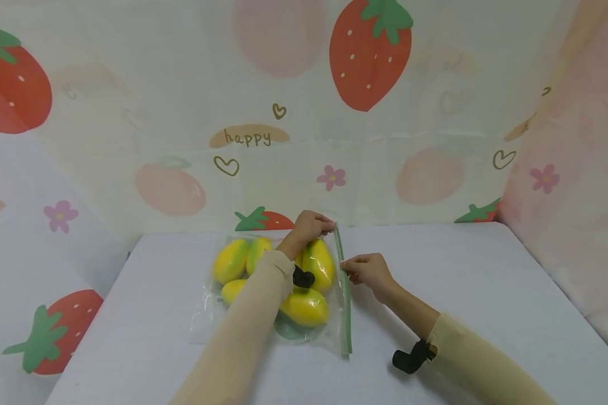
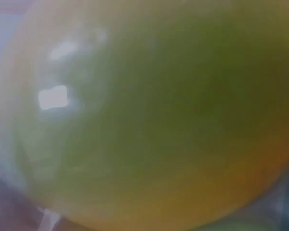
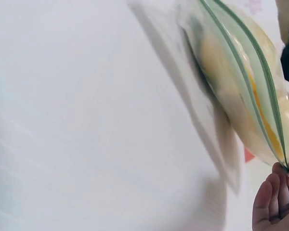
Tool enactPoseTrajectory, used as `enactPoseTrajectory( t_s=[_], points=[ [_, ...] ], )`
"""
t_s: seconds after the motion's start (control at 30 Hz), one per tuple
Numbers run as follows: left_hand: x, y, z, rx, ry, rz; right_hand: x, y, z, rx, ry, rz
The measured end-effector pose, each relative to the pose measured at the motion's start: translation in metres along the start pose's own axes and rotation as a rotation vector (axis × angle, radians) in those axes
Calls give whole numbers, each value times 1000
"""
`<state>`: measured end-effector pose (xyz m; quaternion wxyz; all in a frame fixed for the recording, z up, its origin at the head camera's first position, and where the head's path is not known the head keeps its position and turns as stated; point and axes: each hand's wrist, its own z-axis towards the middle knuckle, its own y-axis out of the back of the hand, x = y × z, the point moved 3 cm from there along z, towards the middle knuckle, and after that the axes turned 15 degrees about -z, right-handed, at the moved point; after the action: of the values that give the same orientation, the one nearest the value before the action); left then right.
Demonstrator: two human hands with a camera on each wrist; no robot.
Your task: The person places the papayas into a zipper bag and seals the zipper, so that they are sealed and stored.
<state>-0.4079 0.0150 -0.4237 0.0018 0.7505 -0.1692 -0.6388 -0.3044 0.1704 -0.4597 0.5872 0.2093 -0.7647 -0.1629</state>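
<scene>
A clear zip bag (image 1: pixel 202 320) with a green zip strip (image 1: pixel 347 315) lies on the table, with several yellow-green mangoes (image 1: pixel 306 308) inside. My left hand (image 1: pixel 311 226) reaches across the bag and pinches the far end of the strip. Lower along the same strip, my right hand (image 1: pixel 369 271) pinches it between thumb and fingers. In the right wrist view, the two green zip lines (image 3: pixel 260 62) meet at the right hand's fingertips (image 3: pixel 279 168) and bow apart beyond them. One mango (image 2: pixel 159 110) fills the left wrist view, where the left hand is hidden.
A white cloth covers the table (image 1: pixel 466 292). Behind it hangs a backdrop (image 1: pixel 182 73) printed with strawberries, hearts and flowers, and similar cloth stands at both sides. A black wrist camera (image 1: pixel 410 358) sits on the right forearm, another (image 1: pixel 304 278) on the left.
</scene>
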Motion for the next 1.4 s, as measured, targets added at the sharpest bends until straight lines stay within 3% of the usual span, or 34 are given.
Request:
enactPoseTrajectory(
  t_s=[0.3,0.7,0.93,1.1,1.4],
  points=[
    [4,-1,-3,-52,-18,-130,-30,-15,-50,122,33,-13],
    [-3,-1,-6,-52,-41,-81,-48,-38,-112,375,101,-8],
    [-1,2,-5,-105,-9,-174,-44,-18,-113,337,108,-77],
    [1,6,-5,-133,9,-217,-45,-10,-107,338,88,-66],
    [4,5,-6,-112,39,-279,-55,0,-106,364,50,-55]
  ],
)
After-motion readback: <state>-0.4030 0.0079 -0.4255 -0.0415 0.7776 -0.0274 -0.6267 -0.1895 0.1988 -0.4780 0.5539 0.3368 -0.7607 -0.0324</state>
